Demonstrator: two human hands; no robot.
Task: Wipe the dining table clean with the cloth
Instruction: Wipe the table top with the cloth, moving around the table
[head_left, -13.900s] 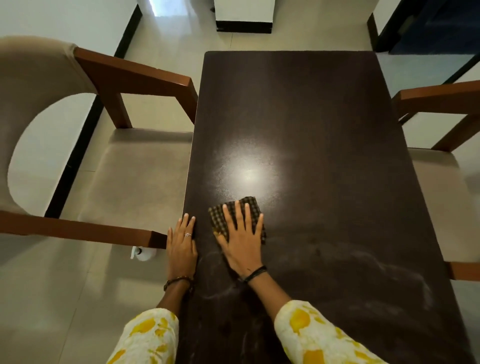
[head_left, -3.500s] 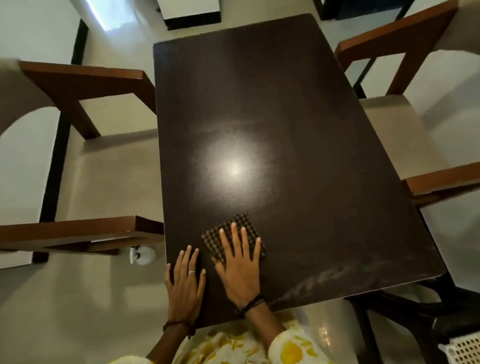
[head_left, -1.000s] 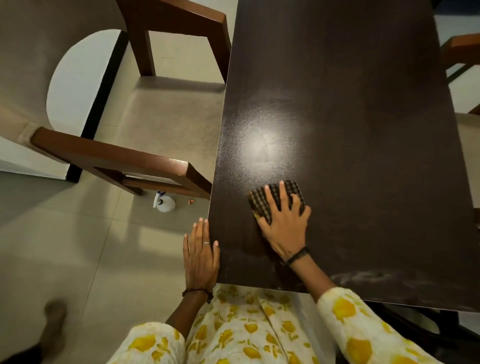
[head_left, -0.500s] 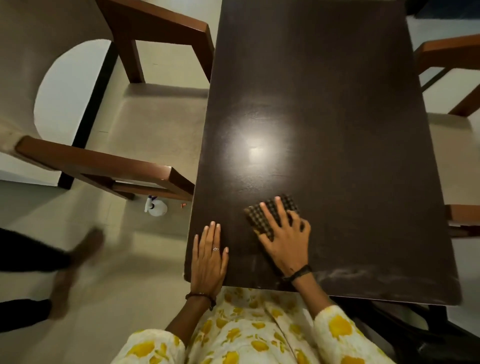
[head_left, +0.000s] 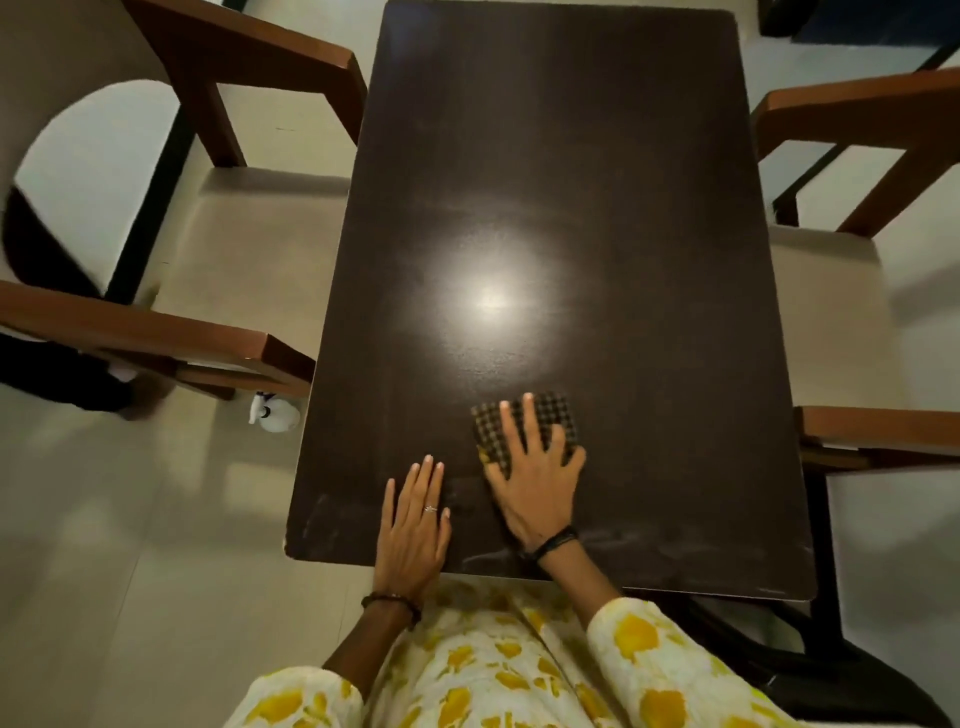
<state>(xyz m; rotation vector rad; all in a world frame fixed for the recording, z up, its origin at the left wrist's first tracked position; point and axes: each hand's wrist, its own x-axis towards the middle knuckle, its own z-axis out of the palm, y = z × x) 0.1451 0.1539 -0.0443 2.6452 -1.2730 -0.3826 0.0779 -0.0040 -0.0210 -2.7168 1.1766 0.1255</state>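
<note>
Head view: wiping near edge of table (head_left: 597, 182).
Right hand (head_left: 537, 480) flat, fingers spread, pressing cloth (head_left: 558, 415) onto tabletop; left hand (head_left: 413, 530) flat beside it, fingers straight and together, holding nothing.

One table (head_left: 561, 156), one cloth (head_left: 540, 415), two chairs (head_left: 249, 249) (head_left: 831, 291).

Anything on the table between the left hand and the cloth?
No: in the head view only bare dark tabletop separates the left hand from the cloth.
</note>
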